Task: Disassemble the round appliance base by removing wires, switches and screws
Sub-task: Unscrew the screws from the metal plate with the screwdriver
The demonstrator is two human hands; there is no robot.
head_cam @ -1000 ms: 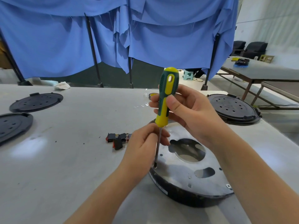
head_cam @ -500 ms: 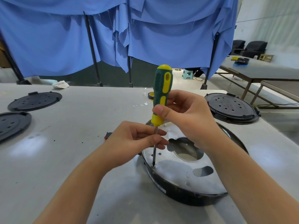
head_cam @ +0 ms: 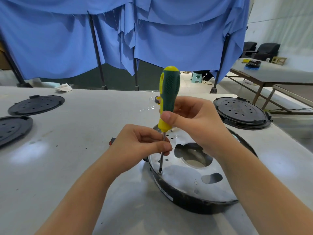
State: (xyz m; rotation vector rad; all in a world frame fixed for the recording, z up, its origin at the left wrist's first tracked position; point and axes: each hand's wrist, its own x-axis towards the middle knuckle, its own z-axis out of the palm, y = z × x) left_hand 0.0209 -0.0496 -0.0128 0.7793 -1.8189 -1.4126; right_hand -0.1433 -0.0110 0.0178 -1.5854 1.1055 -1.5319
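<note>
Two bare hands work over one round appliance base (head_cam: 194, 187), which lies flat on the grey table (head_cam: 67, 158), near its front edge and right of centre; black rim, silvery metal plate on top with a large cut-out in the middle and a smaller oval one nearer the person. One screwdriver (head_cam: 168, 99), green and yellow handle, stands nearly upright with its tip on a screw (head_cam: 160, 172) at the left edge of the plate. Right hand (head_cam: 193, 122): fingers curled round the lower part of the handle, thumb pressed across its front just above the yellow collar. Left hand (head_cam: 140, 146): thumb and fingertips pinched on the bare metal shaft about halfway down, well above the screw and the plate, touching neither. One small red and black part (head_cam: 112, 141) on the table just behind the left hand, mostly hidden by it. Three black perforated discs on the table: two (head_cam: 36, 105) (head_cam: 11, 128) at the far left, one (head_cam: 242, 114) at the right just beyond the base. One roll of tape (head_cam: 158, 99) behind the screwdriver handle, one crumpled white rag (head_cam: 63, 87) at the far edge. Blue cloth (head_cam: 67, 39) hangs from dark poles behind the table; a second table (head_cam: 271, 75) stands at the far right.
</note>
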